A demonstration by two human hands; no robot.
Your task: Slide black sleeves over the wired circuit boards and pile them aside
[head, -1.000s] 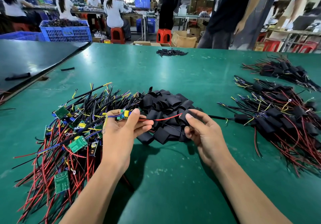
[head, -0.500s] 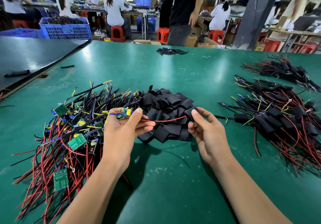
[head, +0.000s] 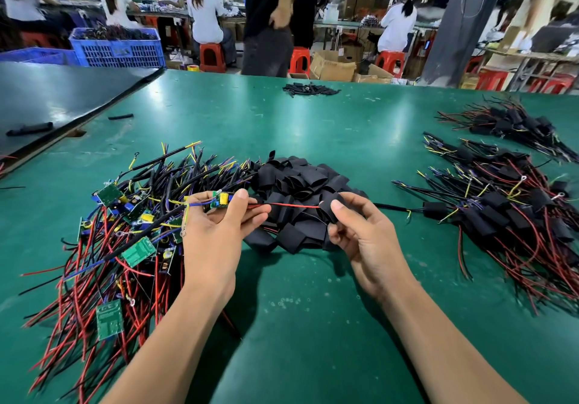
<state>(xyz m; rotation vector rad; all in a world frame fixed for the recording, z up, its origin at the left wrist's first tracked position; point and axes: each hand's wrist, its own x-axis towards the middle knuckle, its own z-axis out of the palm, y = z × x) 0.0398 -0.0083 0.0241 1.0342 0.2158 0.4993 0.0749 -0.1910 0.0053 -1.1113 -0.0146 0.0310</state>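
Black flat tubular sleeve (head: 327, 211), pinched by right hand (head: 363, 234) at loose black sleeve heap's (head: 297, 181) near edge, thin red wire (head: 291, 205) entering it. Small green wired circuit board (head: 221, 200), pinched in left hand (head: 216, 231), left of heap. Step: sleeving. Next, probably: draw sleeve leftward over board.

Smooth green matting over the counter (head: 313, 325), softly glossy under the lights, flecked with pale scuffs. Matt black, rubbery-looking plastic in the sleeve (head: 324, 214) and the heap (head: 294, 181) behind it. Shiny red plastic insulation on the wire (head: 291, 205); glossy green face on the circuit board (head: 219, 200). Looks like moulded blue plastic in the crate (head: 119, 49), plain brown cardboard in the boxes (head: 335, 66).
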